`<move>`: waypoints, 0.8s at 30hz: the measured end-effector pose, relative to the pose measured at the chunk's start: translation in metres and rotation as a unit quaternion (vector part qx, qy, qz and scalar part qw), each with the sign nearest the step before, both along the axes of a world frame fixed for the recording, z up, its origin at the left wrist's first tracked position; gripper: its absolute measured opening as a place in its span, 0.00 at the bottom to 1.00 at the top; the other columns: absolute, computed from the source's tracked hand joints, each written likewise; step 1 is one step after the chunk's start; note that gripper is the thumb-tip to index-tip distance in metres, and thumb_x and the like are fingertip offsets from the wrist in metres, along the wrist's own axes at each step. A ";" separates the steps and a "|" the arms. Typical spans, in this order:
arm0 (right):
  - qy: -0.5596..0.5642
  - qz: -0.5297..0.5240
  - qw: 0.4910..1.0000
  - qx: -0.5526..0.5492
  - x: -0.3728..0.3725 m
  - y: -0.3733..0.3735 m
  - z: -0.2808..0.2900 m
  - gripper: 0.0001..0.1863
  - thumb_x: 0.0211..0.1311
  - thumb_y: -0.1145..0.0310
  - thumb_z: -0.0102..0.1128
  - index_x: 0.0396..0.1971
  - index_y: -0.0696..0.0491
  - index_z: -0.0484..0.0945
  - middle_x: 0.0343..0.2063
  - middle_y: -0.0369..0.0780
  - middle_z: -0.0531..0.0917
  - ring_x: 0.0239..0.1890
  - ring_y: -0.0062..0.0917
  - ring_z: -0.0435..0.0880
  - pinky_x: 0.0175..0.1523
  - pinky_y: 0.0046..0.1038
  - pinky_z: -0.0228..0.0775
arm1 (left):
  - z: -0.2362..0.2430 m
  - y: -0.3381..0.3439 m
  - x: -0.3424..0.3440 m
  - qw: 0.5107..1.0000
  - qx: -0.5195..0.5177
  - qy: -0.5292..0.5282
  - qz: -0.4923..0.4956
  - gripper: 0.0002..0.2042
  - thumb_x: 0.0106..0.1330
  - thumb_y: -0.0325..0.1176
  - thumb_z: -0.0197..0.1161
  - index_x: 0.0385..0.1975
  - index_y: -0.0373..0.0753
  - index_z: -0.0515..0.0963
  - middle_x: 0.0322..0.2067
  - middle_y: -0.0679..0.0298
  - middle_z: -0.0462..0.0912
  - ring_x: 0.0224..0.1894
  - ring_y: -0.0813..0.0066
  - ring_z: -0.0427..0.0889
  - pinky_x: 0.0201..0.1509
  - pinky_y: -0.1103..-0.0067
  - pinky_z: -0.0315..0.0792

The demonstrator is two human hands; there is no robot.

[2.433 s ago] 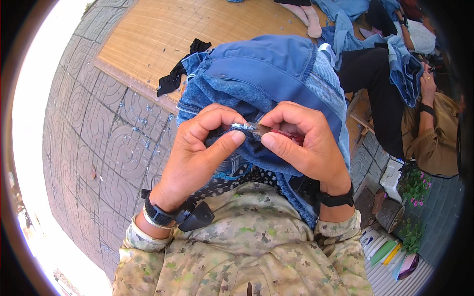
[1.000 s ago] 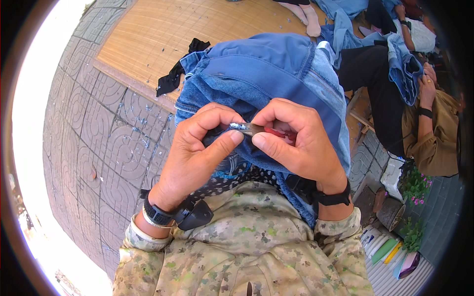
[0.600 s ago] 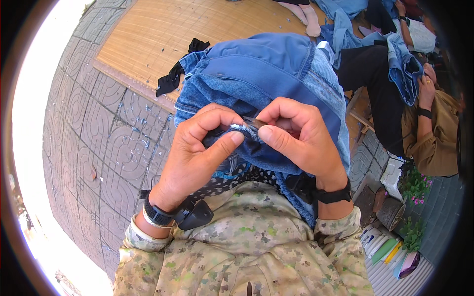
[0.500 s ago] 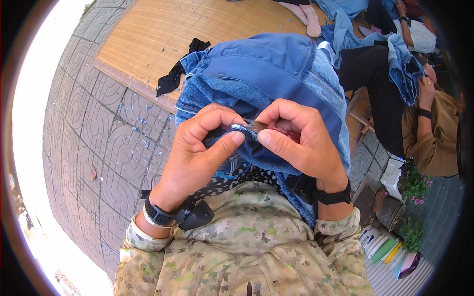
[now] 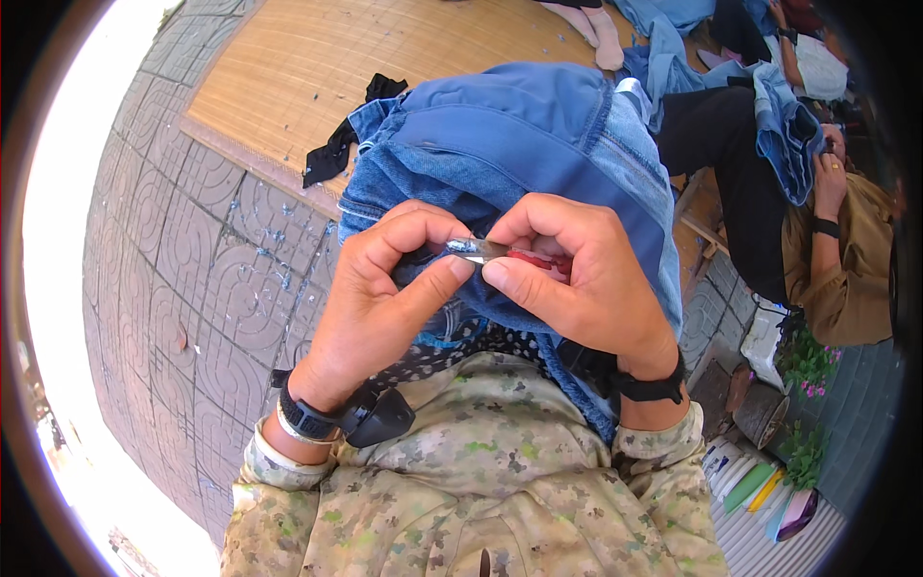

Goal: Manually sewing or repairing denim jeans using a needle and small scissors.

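Blue denim garments (image 5: 500,101) lie bunched across my lap. Between finger and thumb, my left hand (image 5: 385,274) pinches the edge of a dark blue denim piece in front of my belly. My right hand (image 5: 586,269) is closed round a small red-handled blade (image 5: 478,249), its shiny metal end pointing left across the pinched edge. Part of the red handle shows between the right fingers; the rest is hidden in the palm. The metal end nearly meets the left fingertips, and I cannot tell whether it touches the cloth.
A woven mat (image 5: 288,77) with a black cloth strip (image 5: 332,159) lies ahead. Blue scraps litter the patterned paving (image 5: 260,250) on the left. To the right sits another person in a brown top (image 5: 846,255), holding jeans (image 5: 784,135). Flowers (image 5: 808,385) grow at lower right.
The blade has turned and shifted left, so more of its metal and red handle show. My right hand has moved slightly left; the left still pinches the denim edge.
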State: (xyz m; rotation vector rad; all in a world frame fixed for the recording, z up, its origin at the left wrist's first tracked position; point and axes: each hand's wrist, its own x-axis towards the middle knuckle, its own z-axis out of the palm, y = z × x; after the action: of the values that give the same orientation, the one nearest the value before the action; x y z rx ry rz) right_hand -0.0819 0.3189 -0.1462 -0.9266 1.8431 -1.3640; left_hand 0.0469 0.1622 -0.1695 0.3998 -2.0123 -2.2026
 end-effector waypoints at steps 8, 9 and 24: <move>-0.082 -0.004 0.997 0.005 -0.003 0.000 -0.002 0.08 0.59 0.72 0.66 0.29 0.61 0.78 0.20 0.34 0.79 0.22 0.11 0.73 0.26 0.17 0.66 | 0.000 0.000 -0.002 1.000 -0.023 0.016 0.000 0.05 0.61 0.22 0.64 0.36 0.32 0.79 0.35 0.65 0.78 0.41 0.78 0.75 0.48 0.82 0.68; -0.100 -0.022 0.995 -0.008 -0.003 0.001 -0.005 0.08 0.59 0.72 0.66 0.30 0.61 0.78 0.20 0.34 0.79 0.23 0.10 0.73 0.27 0.16 0.65 | 0.001 0.000 -0.003 1.000 -0.026 0.017 -0.001 0.05 0.61 0.22 0.64 0.36 0.32 0.79 0.35 0.65 0.78 0.41 0.77 0.75 0.48 0.82 0.68; -0.010 0.003 0.999 0.037 -0.003 0.002 0.012 0.10 0.57 0.71 0.66 0.31 0.61 0.76 0.19 0.37 0.77 0.21 0.14 0.72 0.26 0.20 0.65 | 0.000 0.001 -0.001 1.000 -0.002 0.008 0.013 0.05 0.61 0.22 0.64 0.35 0.32 0.78 0.35 0.65 0.78 0.41 0.78 0.75 0.48 0.81 0.68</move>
State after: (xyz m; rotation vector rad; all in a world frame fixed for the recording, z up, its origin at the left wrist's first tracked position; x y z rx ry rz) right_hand -0.0852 0.3212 -0.1345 -0.8772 1.8618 -1.2876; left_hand 0.0461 0.1630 -0.1692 0.4041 -1.9911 -2.1786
